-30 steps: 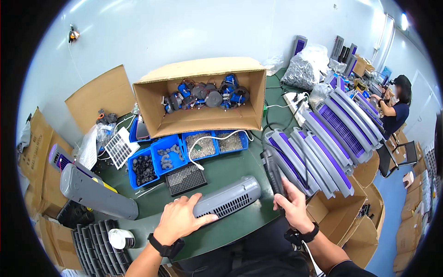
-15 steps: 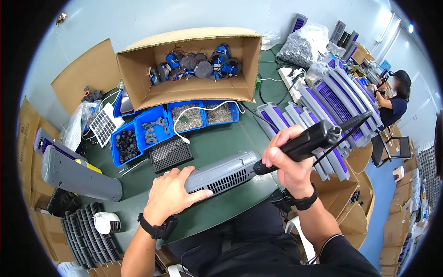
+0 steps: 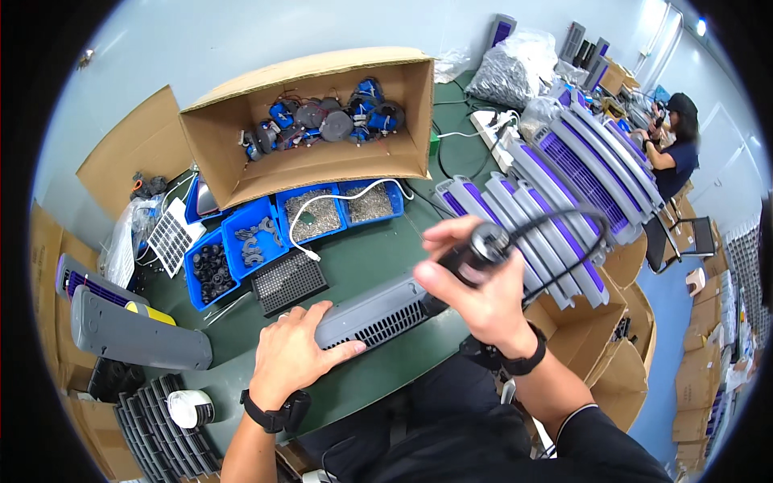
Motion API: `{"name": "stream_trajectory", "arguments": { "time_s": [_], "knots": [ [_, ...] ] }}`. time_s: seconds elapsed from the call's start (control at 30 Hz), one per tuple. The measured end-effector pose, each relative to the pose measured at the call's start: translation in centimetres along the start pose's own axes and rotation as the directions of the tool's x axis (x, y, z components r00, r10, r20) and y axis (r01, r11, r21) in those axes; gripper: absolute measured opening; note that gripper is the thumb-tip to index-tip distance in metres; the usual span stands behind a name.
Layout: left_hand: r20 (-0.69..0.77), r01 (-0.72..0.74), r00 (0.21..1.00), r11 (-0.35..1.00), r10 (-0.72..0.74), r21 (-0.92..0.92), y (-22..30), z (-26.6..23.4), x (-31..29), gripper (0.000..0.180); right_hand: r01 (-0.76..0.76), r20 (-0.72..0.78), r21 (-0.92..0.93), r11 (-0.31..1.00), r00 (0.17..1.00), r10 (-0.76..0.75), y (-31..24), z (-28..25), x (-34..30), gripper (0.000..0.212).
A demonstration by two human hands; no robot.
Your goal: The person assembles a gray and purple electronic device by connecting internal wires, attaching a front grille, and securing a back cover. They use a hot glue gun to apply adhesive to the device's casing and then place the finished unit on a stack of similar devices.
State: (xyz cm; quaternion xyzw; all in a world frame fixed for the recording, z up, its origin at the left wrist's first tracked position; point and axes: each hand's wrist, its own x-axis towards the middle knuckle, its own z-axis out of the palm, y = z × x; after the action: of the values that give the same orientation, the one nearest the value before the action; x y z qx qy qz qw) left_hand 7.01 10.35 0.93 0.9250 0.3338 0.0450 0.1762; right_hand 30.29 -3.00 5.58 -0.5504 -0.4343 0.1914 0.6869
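A long grey plastic housing with a row of vent slots lies slantwise on the green table in front of me. My left hand grips its left end, thumb across the slotted side and fingers over the top. In my right hand is a black corded electric screwdriver, held above the housing's right end. The screwdriver's tip is hidden behind my hand, so I cannot tell whether it touches the housing. Its black cord loops off to the right.
A cardboard box of motors stands behind blue bins of screws and small parts. A black perforated block sits nearby. Grey-purple units are stacked right; another grey housing and a white tub are left. A co-worker sits far right.
The screwdriver has swung more upright, its rear end coming left and toward me, and its cord now bends in a wider loop. My left hand keeps its grip on the housing.
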Motion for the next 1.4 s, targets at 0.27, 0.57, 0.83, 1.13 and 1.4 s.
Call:
{"name": "stream_trajectory", "arguments": {
  "time_s": [0.27,0.57,0.83,1.13,1.4],
  "knots": [
    [0.009,-0.011,1.000,1.000,0.011,-0.006,0.2,-0.1,0.1,0.085,0.214,0.093,-0.111,0.970,0.974,-0.204,1.0,0.6,-0.1,0.033],
    [0.014,-0.004,1.000,1.000,0.004,-0.028,0.3,-0.4,0.1,0.080,-0.071,0.148,0.061,0.996,0.987,0.062,1.4,0.7,-0.4,0.021],
    [0.028,0.006,1.000,1.000,-0.005,-0.026,0.2,-0.2,0.2,0.080,-0.044,0.169,0.071,0.997,0.985,0.031,1.8,0.5,-0.4,0.021],
    [0.061,0.024,0.998,1.000,-0.022,-0.020,0.3,-0.4,0.1,0.081,0.007,0.112,0.274,0.962,0.993,-0.039,0.8,0.4,-0.2,0.022],
    [-0.276,-0.197,0.953,0.949,0.127,-0.245,3.3,1.2,-0.6,0.063,0.020,0.162,0.401,0.916,0.982,-0.092,-1.6,1.5,-1.6,0.026]
  ]
}}
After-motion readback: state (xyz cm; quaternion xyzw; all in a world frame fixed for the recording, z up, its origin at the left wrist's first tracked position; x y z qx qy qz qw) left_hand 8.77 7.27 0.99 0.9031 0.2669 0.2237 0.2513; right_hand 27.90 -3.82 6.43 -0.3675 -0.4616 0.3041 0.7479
